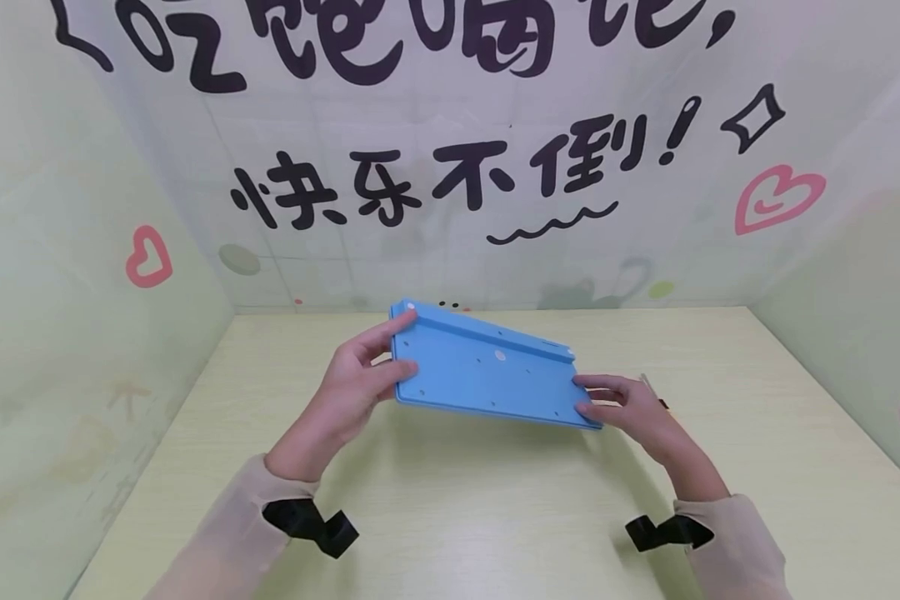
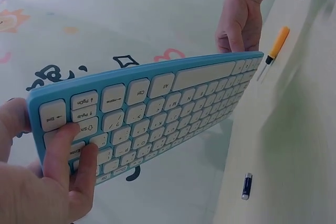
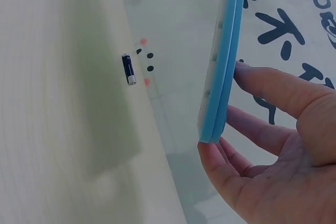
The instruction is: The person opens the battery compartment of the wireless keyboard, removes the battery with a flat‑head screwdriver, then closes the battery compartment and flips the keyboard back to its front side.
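A blue keyboard (image 1: 487, 367) with white keys is held up off the table, its underside facing the head view. At one end my left hand (image 1: 354, 383) grips it, with fingers on the key side in the left wrist view, over white keys (image 2: 139, 90). The other end is pinched by my right hand (image 1: 637, 410), lower than the left. In the right wrist view the keyboard's blue edge (image 3: 223, 66) stands between the thumb and fingers. Whether its battery compartment is open cannot be made out.
On the table (image 1: 465, 517) lies an orange-handled screwdriver (image 2: 278, 44), mostly behind my right hand in the head view. A dark battery (image 3: 128, 69) with a silver end lies near the table's back edge. Printed cloth walls enclose the table's back and sides.
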`<state>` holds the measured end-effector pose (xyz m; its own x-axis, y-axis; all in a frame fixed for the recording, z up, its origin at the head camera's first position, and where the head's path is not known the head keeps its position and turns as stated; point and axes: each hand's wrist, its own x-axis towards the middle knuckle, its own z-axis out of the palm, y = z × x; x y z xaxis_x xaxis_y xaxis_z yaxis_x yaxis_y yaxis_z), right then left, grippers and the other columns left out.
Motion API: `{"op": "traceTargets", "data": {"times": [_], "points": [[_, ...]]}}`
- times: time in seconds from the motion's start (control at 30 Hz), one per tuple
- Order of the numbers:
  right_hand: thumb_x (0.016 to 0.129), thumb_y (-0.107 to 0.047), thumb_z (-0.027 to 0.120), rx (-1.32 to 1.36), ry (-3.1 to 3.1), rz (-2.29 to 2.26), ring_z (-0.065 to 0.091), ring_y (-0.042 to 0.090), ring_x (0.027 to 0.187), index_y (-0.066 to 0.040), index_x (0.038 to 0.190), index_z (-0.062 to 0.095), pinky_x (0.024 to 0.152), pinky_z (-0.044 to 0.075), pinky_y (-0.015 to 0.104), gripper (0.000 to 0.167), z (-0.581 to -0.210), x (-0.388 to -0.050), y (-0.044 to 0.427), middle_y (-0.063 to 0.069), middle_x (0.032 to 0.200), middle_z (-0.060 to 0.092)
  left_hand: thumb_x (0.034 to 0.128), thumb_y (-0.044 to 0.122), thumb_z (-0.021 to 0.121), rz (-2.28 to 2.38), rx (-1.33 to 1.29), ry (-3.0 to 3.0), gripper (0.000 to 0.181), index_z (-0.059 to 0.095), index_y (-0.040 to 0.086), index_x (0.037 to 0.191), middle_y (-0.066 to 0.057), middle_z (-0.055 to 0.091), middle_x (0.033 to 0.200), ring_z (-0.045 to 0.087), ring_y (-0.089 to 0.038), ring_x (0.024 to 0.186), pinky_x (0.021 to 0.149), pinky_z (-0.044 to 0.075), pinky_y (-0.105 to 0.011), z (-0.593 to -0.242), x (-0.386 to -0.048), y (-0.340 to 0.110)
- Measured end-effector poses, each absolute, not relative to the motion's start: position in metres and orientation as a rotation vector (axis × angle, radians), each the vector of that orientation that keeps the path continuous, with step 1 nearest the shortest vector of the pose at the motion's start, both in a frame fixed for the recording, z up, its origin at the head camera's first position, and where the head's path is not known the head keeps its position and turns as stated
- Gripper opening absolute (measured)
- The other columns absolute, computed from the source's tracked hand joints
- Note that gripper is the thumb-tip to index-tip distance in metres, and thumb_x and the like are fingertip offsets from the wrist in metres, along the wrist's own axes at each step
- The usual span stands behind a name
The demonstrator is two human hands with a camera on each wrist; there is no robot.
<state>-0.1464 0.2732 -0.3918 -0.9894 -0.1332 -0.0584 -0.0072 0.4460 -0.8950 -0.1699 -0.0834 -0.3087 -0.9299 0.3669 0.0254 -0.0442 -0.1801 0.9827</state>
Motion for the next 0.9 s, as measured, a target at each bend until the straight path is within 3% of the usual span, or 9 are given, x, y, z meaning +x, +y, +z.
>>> {"op": "traceTargets", "data": {"times": [0.3,0.4,0.6,0.9], "points": [[0.083,-0.024,0.069,-0.15,2.634,-1.543,0.04,0.04,0.119,0.001,0.127,0.052,0.096,0.036,0.049,0.053,-0.375,-0.139,0.258,0.023,0.133,0.039,0.0848,-0.005,0.056,2.156,0.388,1.854,0.06,0.039,0.011,0.14,-0.02,0.033,0.133,0.048,-0.038,0.111,0.081,0.048,-0.04,-0.296,-0.17,-0.084],[0.082,-0.02,0.069,-0.201,2.617,-1.566,0.044,0.037,0.116,0.001,0.126,0.053,0.094,0.039,0.045,0.051,-0.372,-0.138,0.253,0.021,0.13,0.043,0.0851,-0.005,0.056,2.153,0.379,1.866,0.059,0.039,0.011,0.14,-0.021,0.033,0.131,0.047,-0.039,0.112,0.081,0.048,-0.039,-0.294,-0.17,-0.084],[0.082,-0.015,0.069,-0.357,2.531,-1.637,0.049,0.033,0.109,0.001,0.123,0.055,0.083,0.047,0.026,0.046,-0.368,-0.139,0.241,0.019,0.125,0.05,0.0855,-0.005,0.055,2.15,0.355,1.87,0.059,0.04,0.013,0.139,-0.022,0.034,0.128,0.048,-0.037,0.11,0.081,0.048,-0.038,-0.294,-0.173,-0.082],[0.078,-0.005,0.071,-0.544,2.442,-1.684,0.051,0.03,0.104,0.0,0.119,0.058,0.085,0.047,0.031,0.043,-0.36,-0.143,0.216,0.015,0.12,0.053,0.0849,-0.006,0.055,2.144,0.304,1.874,0.059,0.042,0.014,0.138,-0.02,0.035,0.126,0.052,-0.034,0.106,0.08,0.049,-0.036,-0.291,-0.176,-0.079]]}}
